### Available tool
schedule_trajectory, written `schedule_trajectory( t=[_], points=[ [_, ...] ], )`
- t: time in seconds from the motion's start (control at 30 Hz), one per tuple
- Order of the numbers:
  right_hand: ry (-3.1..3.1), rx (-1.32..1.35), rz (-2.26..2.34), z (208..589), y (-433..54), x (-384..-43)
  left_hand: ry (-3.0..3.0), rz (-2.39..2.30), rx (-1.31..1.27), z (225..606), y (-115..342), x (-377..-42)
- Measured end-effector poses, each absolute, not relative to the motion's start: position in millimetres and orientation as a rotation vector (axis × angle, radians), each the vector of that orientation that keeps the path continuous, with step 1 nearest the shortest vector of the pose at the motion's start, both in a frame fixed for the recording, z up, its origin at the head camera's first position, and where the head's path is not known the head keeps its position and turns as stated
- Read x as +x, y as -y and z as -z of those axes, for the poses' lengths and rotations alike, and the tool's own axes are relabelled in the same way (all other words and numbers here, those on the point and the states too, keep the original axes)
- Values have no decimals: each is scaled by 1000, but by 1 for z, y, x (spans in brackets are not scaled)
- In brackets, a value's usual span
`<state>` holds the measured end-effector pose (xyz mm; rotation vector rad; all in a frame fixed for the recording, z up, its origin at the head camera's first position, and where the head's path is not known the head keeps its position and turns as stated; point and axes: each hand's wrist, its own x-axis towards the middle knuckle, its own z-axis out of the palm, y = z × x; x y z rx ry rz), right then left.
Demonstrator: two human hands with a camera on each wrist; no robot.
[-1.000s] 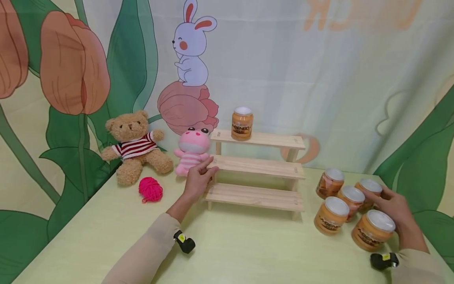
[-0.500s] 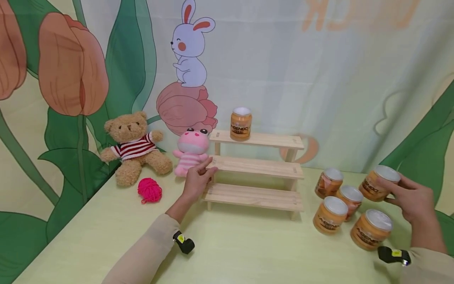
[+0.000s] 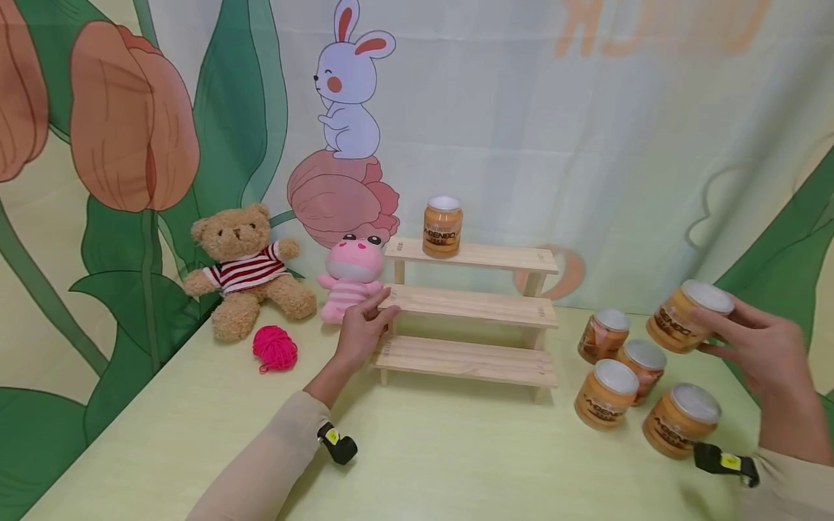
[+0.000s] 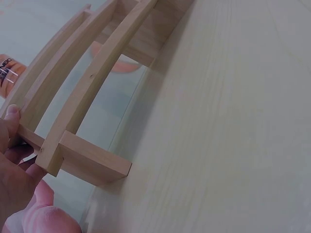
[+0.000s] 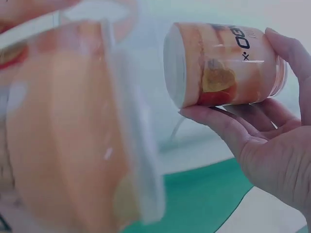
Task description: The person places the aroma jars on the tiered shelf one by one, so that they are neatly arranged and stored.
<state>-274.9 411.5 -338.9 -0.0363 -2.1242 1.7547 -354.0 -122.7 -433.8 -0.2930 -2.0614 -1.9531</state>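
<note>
My right hand (image 3: 775, 354) grips an orange-labelled jar (image 3: 676, 320) with a pale lid, raised above the table at the far right. In the right wrist view, thumb and fingers wrap the held jar (image 5: 228, 70). At the left end of a three-tier wooden shelf stand (image 3: 472, 304), my left hand (image 3: 361, 333) holds the middle tier. The left wrist view has its thumb and fingers (image 4: 31, 172) around the wood's end. One similar jar (image 3: 442, 228) stands upright on the top tier, towards its left.
Several more jars (image 3: 606, 394) stand upright on the table (image 3: 456, 456), right of the stand. Left of it sit a pink striped plush toy (image 3: 354, 271), a teddy bear (image 3: 242, 268) and a ball of pink yarn (image 3: 275, 349). A printed curtain (image 3: 521, 108) hangs behind.
My right hand has taken a jar from the rear right of the group and lifted it up off the table. My left hand stays at the stand's left end.
</note>
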Motion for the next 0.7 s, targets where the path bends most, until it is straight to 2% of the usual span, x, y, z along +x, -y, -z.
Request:
schedule_trajectory(
  t=[0.4,0.7],
  points=[
    [2258,286,-1838,320,-346,-269,2063,1943,-278,436,120,-356],
    [2486,173,-1478,318,-292,-275,2068,1865,-229,434,117,-353]
  ],
)
